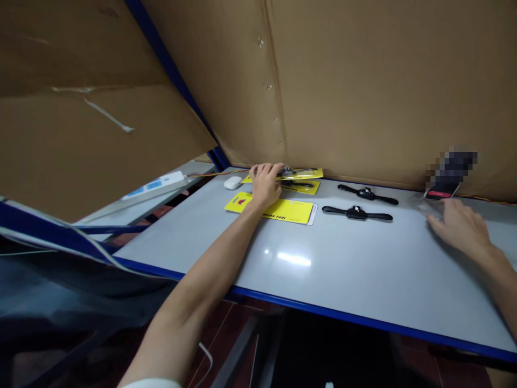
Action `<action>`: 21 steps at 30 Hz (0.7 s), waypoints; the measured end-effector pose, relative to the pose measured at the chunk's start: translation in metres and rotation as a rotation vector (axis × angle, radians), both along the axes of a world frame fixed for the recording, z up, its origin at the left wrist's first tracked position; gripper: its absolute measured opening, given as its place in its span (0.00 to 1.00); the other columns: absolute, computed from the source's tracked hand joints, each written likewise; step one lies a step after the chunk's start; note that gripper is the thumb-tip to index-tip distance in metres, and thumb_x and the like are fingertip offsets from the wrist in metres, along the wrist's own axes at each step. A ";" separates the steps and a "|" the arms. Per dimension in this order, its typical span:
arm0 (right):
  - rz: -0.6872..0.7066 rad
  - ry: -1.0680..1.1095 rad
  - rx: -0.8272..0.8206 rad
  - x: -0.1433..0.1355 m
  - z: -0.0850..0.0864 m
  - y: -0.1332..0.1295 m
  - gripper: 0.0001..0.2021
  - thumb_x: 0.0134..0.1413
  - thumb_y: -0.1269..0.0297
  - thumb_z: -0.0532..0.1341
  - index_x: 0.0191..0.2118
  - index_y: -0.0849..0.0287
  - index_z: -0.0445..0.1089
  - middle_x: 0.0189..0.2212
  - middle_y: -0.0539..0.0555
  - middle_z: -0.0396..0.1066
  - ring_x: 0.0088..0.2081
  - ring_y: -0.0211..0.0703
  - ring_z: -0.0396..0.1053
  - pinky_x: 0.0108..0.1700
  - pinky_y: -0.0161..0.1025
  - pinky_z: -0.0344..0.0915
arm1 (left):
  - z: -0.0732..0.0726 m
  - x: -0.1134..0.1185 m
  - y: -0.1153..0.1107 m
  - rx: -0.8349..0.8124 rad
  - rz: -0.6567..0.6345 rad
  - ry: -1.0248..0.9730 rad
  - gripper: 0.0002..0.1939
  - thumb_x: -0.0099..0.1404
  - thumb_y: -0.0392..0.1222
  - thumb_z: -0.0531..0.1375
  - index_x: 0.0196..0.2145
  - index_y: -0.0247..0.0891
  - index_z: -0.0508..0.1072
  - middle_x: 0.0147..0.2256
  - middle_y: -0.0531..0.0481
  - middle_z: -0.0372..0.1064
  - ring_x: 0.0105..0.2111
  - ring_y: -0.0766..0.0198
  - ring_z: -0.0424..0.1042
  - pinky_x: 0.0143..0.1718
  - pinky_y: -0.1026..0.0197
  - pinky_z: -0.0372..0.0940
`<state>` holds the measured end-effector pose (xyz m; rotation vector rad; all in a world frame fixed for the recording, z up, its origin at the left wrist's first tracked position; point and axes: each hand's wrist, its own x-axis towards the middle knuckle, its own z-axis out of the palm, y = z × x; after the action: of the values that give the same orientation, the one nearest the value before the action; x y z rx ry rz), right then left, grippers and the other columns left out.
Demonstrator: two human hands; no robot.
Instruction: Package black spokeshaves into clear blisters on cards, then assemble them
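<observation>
head view shows the left hand [264, 187] bent over an upper yellow-card pack with clear plastic and a black tool [309, 174], which overlaps a lower yellow-card pack [312, 188]; the fingertips are hidden, so whether they are closed on it cannot be told. nearer the front lies a flat yellow printed card [286, 210]. the right hand [462, 225] has thumb and fingers narrowed on a blurred clear plastic shell [424, 206], probably pinched at its rim because it is thin. between the hands, a nearer black bar-shaped tool [357, 213] and a farther black bar-shaped tool [367, 194] lie apart, likely so their handles do not catch. the brown paper wall [363, 97] limits reach behind, while the grey tabletop [343, 264] runs forward to a blue front edge [343, 309], giving room for sideways movement
</observation>
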<state>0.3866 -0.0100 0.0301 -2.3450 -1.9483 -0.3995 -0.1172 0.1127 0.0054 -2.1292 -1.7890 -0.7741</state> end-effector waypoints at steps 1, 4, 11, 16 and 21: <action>-0.033 -0.018 -0.045 0.000 0.001 -0.001 0.29 0.68 0.52 0.51 0.63 0.70 0.63 0.56 0.77 0.73 0.53 0.70 0.73 0.48 0.56 0.63 | 0.001 0.001 0.004 0.000 -0.005 0.003 0.30 0.63 0.33 0.54 0.62 0.42 0.69 0.55 0.39 0.70 0.61 0.45 0.62 0.67 0.42 0.46; -0.074 -0.009 -0.101 -0.002 0.006 -0.006 0.29 0.68 0.50 0.50 0.65 0.66 0.60 0.56 0.77 0.73 0.54 0.73 0.72 0.48 0.60 0.63 | 0.003 0.003 0.016 -0.021 -0.064 0.065 0.30 0.63 0.31 0.53 0.62 0.40 0.70 0.55 0.38 0.71 0.61 0.45 0.62 0.68 0.42 0.44; -0.139 -0.009 -0.148 0.009 0.013 -0.011 0.23 0.69 0.52 0.52 0.60 0.60 0.70 0.52 0.74 0.77 0.48 0.70 0.77 0.36 0.53 0.63 | -0.001 0.003 0.027 -0.185 -0.083 0.108 0.30 0.66 0.35 0.53 0.65 0.39 0.69 0.57 0.37 0.72 0.60 0.45 0.64 0.67 0.43 0.49; -0.063 -0.012 0.059 0.007 0.011 -0.010 0.20 0.66 0.52 0.58 0.55 0.57 0.76 0.47 0.67 0.81 0.44 0.67 0.78 0.33 0.49 0.62 | 0.005 0.005 0.021 -0.190 -0.143 0.066 0.31 0.64 0.40 0.55 0.64 0.40 0.71 0.64 0.40 0.69 0.64 0.44 0.62 0.67 0.42 0.50; 0.360 0.074 0.336 -0.031 0.006 -0.021 0.18 0.72 0.53 0.56 0.49 0.61 0.77 0.49 0.66 0.80 0.50 0.62 0.77 0.45 0.50 0.70 | 0.022 0.031 -0.003 -0.137 -0.215 0.001 0.23 0.63 0.43 0.54 0.52 0.39 0.79 0.46 0.43 0.81 0.50 0.47 0.74 0.59 0.43 0.57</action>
<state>0.3558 -0.0306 0.0360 -1.7422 -2.0263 -0.5499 -0.0861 0.1094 0.0273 -2.4401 -1.6751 -0.7170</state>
